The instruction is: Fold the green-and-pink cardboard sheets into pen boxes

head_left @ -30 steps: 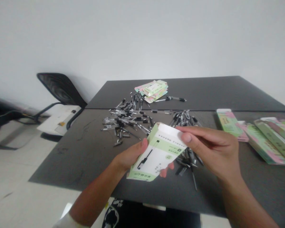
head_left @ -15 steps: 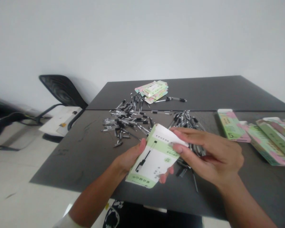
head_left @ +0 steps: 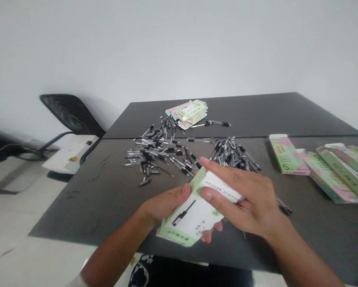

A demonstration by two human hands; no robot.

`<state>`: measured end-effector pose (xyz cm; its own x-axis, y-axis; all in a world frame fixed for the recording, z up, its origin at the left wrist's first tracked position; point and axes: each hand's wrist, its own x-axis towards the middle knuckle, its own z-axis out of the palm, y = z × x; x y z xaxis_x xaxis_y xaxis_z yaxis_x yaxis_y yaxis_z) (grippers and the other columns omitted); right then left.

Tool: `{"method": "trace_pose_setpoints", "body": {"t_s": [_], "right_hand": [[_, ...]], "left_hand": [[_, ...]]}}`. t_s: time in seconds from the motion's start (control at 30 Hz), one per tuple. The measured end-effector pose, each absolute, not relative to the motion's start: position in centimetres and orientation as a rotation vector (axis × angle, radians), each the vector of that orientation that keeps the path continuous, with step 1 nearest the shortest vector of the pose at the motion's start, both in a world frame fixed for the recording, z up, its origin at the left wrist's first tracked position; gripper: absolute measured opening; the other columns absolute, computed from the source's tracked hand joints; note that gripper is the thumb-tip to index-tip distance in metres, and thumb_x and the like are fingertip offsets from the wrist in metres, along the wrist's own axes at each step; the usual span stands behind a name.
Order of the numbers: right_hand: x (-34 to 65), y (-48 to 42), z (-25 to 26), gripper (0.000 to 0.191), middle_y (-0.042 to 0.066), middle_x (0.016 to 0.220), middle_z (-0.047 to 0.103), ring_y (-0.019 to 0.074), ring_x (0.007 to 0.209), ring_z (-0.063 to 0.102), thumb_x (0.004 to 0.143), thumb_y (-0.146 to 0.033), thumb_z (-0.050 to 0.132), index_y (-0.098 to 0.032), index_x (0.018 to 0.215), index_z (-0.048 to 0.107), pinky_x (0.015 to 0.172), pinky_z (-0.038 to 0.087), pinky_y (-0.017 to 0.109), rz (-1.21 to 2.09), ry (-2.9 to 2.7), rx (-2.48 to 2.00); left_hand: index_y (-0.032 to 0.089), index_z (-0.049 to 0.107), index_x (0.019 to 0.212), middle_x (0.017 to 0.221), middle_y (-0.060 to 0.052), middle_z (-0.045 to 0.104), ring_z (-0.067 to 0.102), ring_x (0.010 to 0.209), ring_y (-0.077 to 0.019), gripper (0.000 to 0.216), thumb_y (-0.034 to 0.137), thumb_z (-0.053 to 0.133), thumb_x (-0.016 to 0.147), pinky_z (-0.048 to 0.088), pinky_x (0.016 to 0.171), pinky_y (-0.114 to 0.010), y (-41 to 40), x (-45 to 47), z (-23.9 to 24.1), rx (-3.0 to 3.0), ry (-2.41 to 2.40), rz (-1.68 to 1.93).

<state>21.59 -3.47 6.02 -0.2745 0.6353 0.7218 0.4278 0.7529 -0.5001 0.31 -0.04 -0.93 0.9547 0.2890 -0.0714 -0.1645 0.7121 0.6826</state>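
Observation:
A green and white pen box (head_left: 193, 211) is held over the near edge of the dark table (head_left: 107, 191). My left hand (head_left: 167, 203) grips its lower left side, thumb on top, fingertips showing beneath. My right hand (head_left: 241, 199) is closed over the box's upper end, fingers pressing its top flap and side. A pile of black pens (head_left: 161, 151) lies just beyond the box, and a second clump of pens (head_left: 232, 155) sits to its right, partly hidden by my right hand.
A stack of flat green and pink boxes (head_left: 187, 111) lies at the far middle of the table. More boxes of the same kind (head_left: 322, 167) lie at the right. A black chair (head_left: 68, 115) stands left of the table, over a pale floor.
My right hand has moved from fingering the open top flap to closing down over the box's upper end. The box has sunk slightly lower and tilted; my left hand keeps its grip.

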Motion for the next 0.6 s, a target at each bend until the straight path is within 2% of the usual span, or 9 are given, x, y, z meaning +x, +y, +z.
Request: {"method": "trace_pose_setpoints", "body": {"t_s": [0.13, 0.23, 0.3, 0.37, 0.47, 0.53, 0.6], "right_hand": [[21.7, -3.5, 6.0, 0.055, 0.002, 0.112, 0.087, 0.0109, 0.089, 0.081, 0.103, -0.020, 0.073, -0.026, 0.156, 0.063, 0.077, 0.063, 0.017, 0.267, -1.916, -0.826], [21.7, -3.5, 6.0, 0.051, 0.001, 0.110, 0.086, 0.0091, 0.081, 0.078, 0.103, -0.019, 0.073, -0.024, 0.152, 0.065, 0.077, 0.062, 0.016, 0.287, -1.906, -0.833], [21.6, -3.5, 6.0, 0.047, 0.000, 0.110, 0.086, 0.0079, 0.077, 0.077, 0.103, -0.018, 0.073, -0.023, 0.149, 0.068, 0.075, 0.062, 0.015, 0.303, -1.896, -0.836], [21.6, -3.6, 6.1, 0.045, 0.001, 0.113, 0.086, 0.0077, 0.079, 0.078, 0.103, -0.018, 0.072, -0.023, 0.148, 0.069, 0.076, 0.062, 0.014, 0.305, -1.893, -0.830], [21.6, -3.7, 6.3, 0.043, 0.003, 0.124, 0.085, 0.0088, 0.094, 0.081, 0.104, -0.016, 0.070, -0.020, 0.147, 0.069, 0.086, 0.062, 0.014, 0.288, -1.927, -0.833], [21.8, -3.7, 6.6, 0.042, 0.004, 0.129, 0.084, 0.0101, 0.106, 0.081, 0.104, -0.016, 0.070, -0.018, 0.145, 0.070, 0.096, 0.061, 0.015, 0.266, -1.951, -0.836], [22.1, -3.7, 6.7, 0.040, 0.005, 0.131, 0.084, 0.0110, 0.115, 0.080, 0.104, -0.015, 0.070, -0.016, 0.144, 0.071, 0.103, 0.060, 0.016, 0.250, -1.966, -0.838]], "left_hand": [[0.013, 0.077, 0.127, 0.108, -0.010, 0.081, 0.078, 0.080, -0.0207, 0.088, 0.090, 0.062, 0.088, 0.061, 0.074, -0.030, -0.1, 0.2, -0.1, 0.794, 0.231, 0.229], [0.013, 0.078, 0.123, 0.106, -0.009, 0.081, 0.079, 0.080, -0.0202, 0.080, 0.080, 0.038, 0.104, 0.058, 0.074, -0.031, -0.2, -0.1, 0.5, 0.829, 0.343, 0.230], [0.013, 0.079, 0.122, 0.106, -0.009, 0.081, 0.079, 0.081, -0.0205, 0.081, 0.074, 0.027, 0.108, 0.058, 0.074, -0.032, -0.2, -0.2, 0.7, 0.852, 0.393, 0.215], [0.013, 0.079, 0.120, 0.104, -0.010, 0.081, 0.079, 0.080, -0.0209, 0.083, 0.082, 0.038, 0.102, 0.058, 0.072, -0.031, -0.1, -0.2, 0.6, 0.869, 0.361, 0.214], [0.012, 0.079, 0.120, 0.104, -0.010, 0.080, 0.077, 0.079, -0.0214, 0.090, 0.093, 0.058, 0.086, 0.059, 0.071, -0.030, 0.0, -0.1, 0.4, 0.869, 0.278, 0.202], [0.012, 0.079, 0.118, 0.104, -0.011, 0.080, 0.077, 0.078, -0.0213, 0.089, 0.093, 0.058, 0.087, 0.059, 0.070, -0.030, 0.0, 0.0, 0.4, 0.851, 0.254, 0.194], [0.013, 0.079, 0.117, 0.106, -0.011, 0.079, 0.076, 0.079, -0.0216, 0.084, 0.089, 0.051, 0.094, 0.059, 0.071, -0.031, -0.1, 0.1, 0.5, 0.832, 0.260, 0.172]]}}
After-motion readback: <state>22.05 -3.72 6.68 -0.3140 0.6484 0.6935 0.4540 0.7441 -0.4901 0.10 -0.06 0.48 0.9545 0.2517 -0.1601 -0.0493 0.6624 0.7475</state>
